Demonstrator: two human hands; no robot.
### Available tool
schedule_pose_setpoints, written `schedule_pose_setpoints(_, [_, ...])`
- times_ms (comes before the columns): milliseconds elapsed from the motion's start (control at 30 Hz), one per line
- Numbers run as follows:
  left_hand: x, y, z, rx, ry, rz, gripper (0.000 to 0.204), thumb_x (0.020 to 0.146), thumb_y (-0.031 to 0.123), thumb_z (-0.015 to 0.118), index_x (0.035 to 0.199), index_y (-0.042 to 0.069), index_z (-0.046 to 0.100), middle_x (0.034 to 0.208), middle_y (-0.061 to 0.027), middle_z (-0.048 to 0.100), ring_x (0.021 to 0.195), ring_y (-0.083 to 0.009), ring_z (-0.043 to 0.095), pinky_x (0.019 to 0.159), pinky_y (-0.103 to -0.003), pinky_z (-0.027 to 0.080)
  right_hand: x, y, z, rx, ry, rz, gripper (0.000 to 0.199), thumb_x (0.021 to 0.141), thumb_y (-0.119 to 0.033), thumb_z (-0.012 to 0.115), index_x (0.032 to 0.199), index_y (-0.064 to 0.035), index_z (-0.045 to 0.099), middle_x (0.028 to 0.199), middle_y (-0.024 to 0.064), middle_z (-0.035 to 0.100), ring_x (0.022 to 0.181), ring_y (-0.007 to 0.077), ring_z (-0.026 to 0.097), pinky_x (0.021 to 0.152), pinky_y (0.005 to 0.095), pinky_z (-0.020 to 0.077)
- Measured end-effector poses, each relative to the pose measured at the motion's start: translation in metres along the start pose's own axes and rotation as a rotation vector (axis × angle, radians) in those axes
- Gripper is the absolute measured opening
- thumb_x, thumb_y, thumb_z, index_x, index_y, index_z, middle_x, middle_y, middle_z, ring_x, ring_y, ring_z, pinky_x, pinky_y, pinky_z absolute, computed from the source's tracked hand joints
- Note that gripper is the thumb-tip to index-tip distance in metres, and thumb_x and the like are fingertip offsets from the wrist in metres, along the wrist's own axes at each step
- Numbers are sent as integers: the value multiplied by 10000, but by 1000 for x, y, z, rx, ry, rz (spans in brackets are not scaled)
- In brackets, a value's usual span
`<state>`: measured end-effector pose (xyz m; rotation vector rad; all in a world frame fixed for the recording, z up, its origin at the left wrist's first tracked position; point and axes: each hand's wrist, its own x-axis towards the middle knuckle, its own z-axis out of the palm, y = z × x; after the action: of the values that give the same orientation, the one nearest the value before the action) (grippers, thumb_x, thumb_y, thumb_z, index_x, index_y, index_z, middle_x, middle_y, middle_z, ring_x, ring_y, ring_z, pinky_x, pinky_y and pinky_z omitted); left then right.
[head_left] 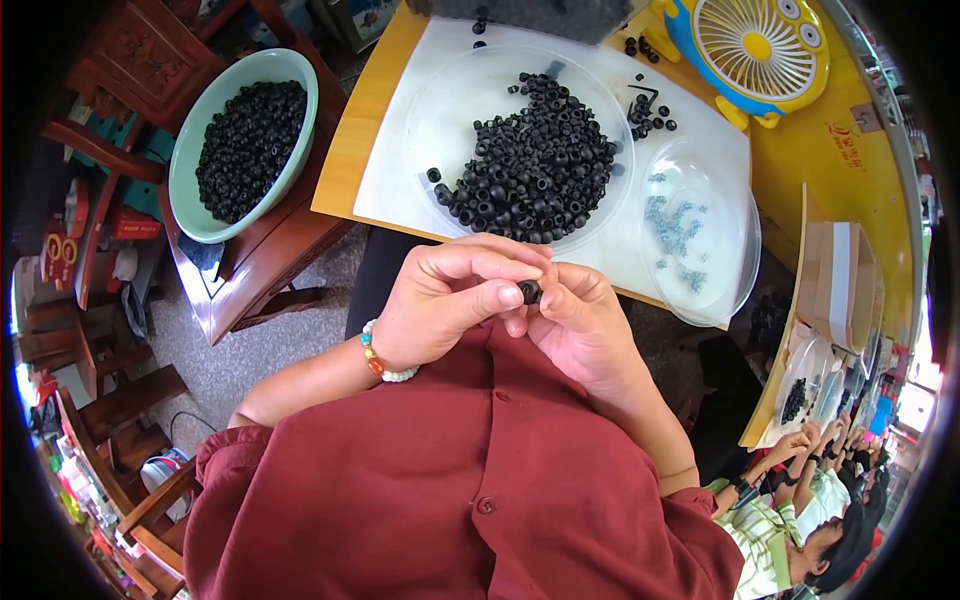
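Close in front of my chest, my left hand (445,295) and my right hand (585,325) meet at the fingertips. Between them they pinch one small black round part (530,291) with a hole in its end. A beaded bracelet (385,362) circles my left wrist. Just beyond my hands, a round clear tray (445,100) lies on the white sheet, holding a heap of similar black parts (545,160). To its right, a shallow clear plastic dish (715,165) has small bluish translucent bits (675,230) scattered in it; their kind is too small to tell.
A pale green basin (181,165) full of black parts sits on a wooden seat at left. Loose black parts and a hex key (645,92) lie near a yellow-and-blue fan (755,50). Along the right, other people (790,520) work at a table beside a cardboard box (838,280).
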<state>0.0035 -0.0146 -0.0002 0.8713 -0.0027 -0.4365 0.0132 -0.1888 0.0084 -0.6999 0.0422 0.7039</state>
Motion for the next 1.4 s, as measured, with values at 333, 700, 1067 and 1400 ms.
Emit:
schedule_pose_setpoints(333, [3,3,5,349,-65,273,145,796,-1,647,939,10,670,1027,-167,637,879,-232,631,807,-349,517,-7,-2,3,-132,15,-80,154,885,-112,598,972,13,620,896,70,619,777,137,566,726,266,467])
schedule_pose_setpoints(700, [7,92,-94,957,729,801,154,879,-2,571,1022,5,626,985,-42,614,902,-103,575,801,-228,468,-18,-27,-17,-614,152,-196,152,866,-4,595,1013,34,613,982,74,642,875,80,577,767,211,464])
schedule_pose_setpoints(1067, [-2,105,-131,1260,792,620,205,838,57,633,1037,15,662,999,-56,666,918,-136,610,835,-261,463,-71,-117,-124,-1621,1056,-531,159,803,-97,632,931,-14,677,845,114,682,725,175,628,701,266,481])
schedule_pose_setpoints(1400, [54,74,-44,2035,55,599,92,713,177,653,774,138,711,764,-20,667,792,-225,566,807,-364,395,-61,-112,-137,-1886,1072,-288,120,778,-111,623,879,-71,673,830,104,665,722,267,624,716,352,463])
